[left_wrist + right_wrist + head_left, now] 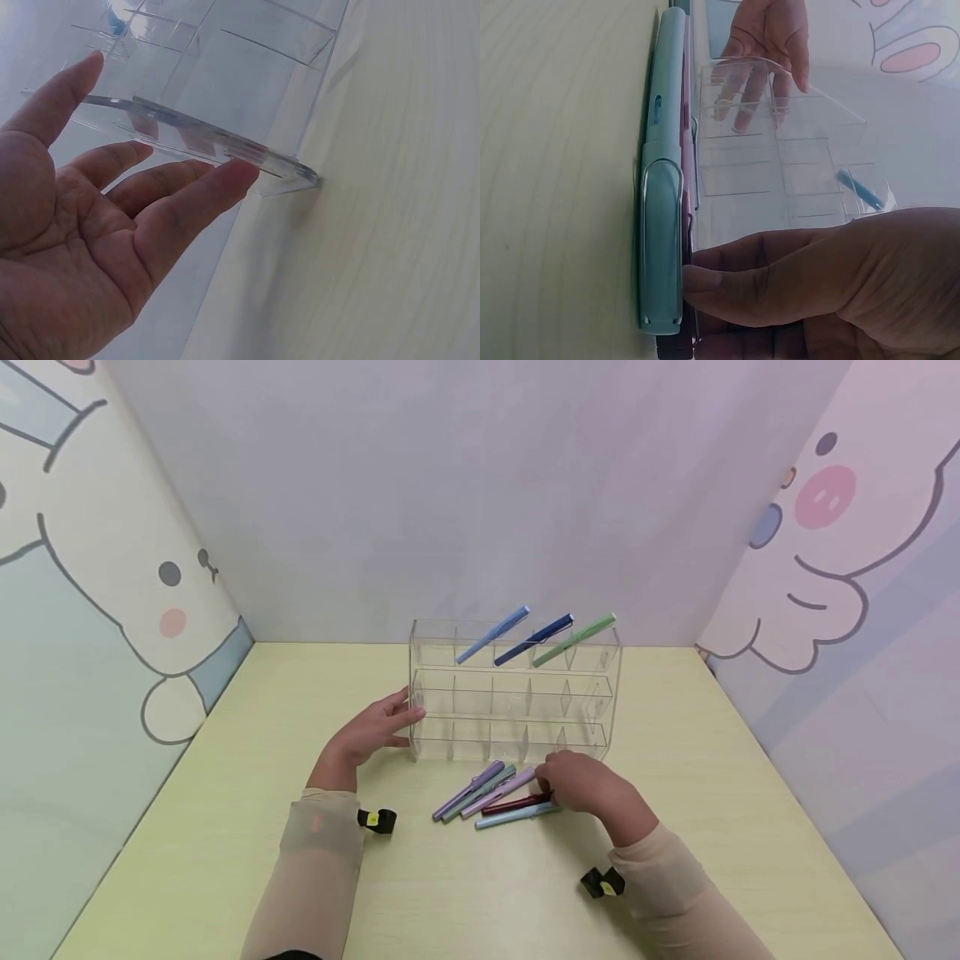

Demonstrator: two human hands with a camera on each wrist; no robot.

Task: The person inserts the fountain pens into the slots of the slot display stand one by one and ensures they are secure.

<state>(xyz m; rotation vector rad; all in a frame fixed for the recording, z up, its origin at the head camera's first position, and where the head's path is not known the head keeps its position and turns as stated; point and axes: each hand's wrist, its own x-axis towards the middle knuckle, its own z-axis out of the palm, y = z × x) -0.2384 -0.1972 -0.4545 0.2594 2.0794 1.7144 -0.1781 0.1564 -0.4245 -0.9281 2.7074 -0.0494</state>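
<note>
Clear plastic rack (510, 703): touching its side with left hand (372, 728), fingers (191, 214) spread; pinching dark red pen (516, 805) with right hand (588, 782), beside light blue pen (661, 247).

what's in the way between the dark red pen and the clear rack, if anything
The lilac pen, grey-green pen and purple pen lie between the dark red pen and the clear rack. They lie low, so lifting should probably clear them.
</note>
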